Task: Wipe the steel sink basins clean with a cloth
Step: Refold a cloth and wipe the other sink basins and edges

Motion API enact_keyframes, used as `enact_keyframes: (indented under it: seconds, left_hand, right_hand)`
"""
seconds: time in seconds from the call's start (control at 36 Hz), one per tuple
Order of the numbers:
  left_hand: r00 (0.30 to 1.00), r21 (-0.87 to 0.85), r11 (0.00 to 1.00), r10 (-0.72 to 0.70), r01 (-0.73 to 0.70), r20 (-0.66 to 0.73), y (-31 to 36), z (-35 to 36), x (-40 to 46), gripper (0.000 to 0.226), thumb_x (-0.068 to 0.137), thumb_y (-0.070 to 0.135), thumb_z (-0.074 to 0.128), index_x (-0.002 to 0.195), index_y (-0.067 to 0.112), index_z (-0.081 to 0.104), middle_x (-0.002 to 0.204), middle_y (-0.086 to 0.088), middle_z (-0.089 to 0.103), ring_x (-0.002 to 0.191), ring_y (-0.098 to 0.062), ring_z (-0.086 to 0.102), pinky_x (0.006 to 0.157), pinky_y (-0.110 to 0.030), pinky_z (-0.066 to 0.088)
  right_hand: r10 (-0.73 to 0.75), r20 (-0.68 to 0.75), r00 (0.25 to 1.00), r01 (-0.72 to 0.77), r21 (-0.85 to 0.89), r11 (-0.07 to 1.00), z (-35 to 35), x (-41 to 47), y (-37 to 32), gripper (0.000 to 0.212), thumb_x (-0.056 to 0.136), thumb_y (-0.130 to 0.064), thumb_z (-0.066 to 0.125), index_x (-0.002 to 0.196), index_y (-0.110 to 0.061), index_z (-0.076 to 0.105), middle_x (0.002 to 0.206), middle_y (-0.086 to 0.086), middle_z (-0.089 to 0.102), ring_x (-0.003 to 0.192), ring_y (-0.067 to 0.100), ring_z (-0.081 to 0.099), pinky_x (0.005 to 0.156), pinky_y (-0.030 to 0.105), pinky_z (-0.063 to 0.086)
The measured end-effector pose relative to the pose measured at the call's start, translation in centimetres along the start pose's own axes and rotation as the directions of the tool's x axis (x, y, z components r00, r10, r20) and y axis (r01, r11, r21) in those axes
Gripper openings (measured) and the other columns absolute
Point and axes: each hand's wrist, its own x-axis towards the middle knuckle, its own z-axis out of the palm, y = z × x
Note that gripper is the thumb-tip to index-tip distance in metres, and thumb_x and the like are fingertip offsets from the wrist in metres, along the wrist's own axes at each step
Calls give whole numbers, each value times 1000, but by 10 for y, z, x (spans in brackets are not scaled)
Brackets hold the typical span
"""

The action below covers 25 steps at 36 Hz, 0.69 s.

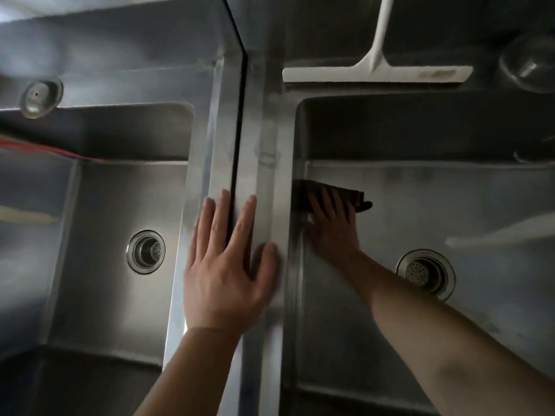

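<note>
With the left hand (223, 265) flat on the divider (264, 175), the right hand (332, 226) presses a dark cloth (330, 195) flat against the right basin (450, 205) floor, mid-wipe; next probably a sweep toward the drain (425, 273).

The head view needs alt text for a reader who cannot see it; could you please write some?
A person's right hand presses a dark cloth against the floor of the right steel basin, near its left wall. The left hand rests flat on the divider between two basins; a white squeegee lies behind.
</note>
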Motion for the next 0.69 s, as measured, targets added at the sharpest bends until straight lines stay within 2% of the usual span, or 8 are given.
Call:
enact_keyframes:
  seconds: [0.14, 0.31, 0.44, 0.58, 0.64, 0.69]
  left_hand:
    - [1000, -3, 1000, -8, 8, -13, -1, 1, 1, 65, 94, 45, 50, 155, 30, 32, 165, -3, 21, 155, -20, 7, 123, -46, 21]
    - [999, 13, 999, -35, 35, -14, 3, -1, 2, 64, 94, 40, 52, 154, 29, 35, 165, -5, 23, 154, -24, 11, 122, -48, 24]
    - [999, 37, 998, -41, 40, 16, 5, -3, 1, 64, 97, 40, 50, 156, 30, 30, 166, -4, 19, 155, -24, 8, 122, -48, 21]
    - [999, 35, 998, -50, 49, 15, 6, -5, 0, 63, 97, 40, 50, 156, 32, 29, 166, -4, 19, 154, -25, 9, 122, -49, 22]
    - [999, 31, 998, -51, 51, 6, 6, -4, 1, 63, 96, 39, 51, 156, 32, 31, 166, -4, 20, 154, -26, 11, 121, -49, 23]
    - [999, 27, 998, -48, 48, -3, 6, -3, 0, 63, 96, 38, 52, 155, 31, 32, 165, -5, 21, 154, -26, 12, 121, -49, 23]
  right_hand:
    - [47, -41, 998, -46, 16, 999, -9, 51, 3, 60, 103, -43, 31, 158, -29, 12, 167, 4, 6, 154, 26, -1, 120, 50, 4]
    - [39, 42, 998, -40, 14, 999, -18, 57, 9, 57, 104, -44, 25, 158, -31, 13, 167, 3, 4, 154, 25, -3, 120, 48, 2]
    - [-75, 166, 983, 73, 22, 997, 3, -42, 3, 62, 103, -39, 38, 159, -26, 14, 167, 7, 6, 154, 29, 0, 120, 50, 6]
    - [-160, 410, 898, 169, 13, 986, 40, -189, 3, 57, 105, -42, 23, 159, -31, 7, 166, 1, -6, 153, 27, -10, 120, 50, 0]
    - [-186, 455, 871, 216, -14, 976, 46, -215, 6, 59, 102, -43, 22, 158, -31, 9, 166, 2, -2, 153, 30, -5, 120, 52, 4]
    - [-222, 434, 873, 259, -28, 965, 43, -214, 10, 57, 101, -43, 23, 156, -31, 21, 165, 4, 14, 152, 32, 12, 119, 50, 9]
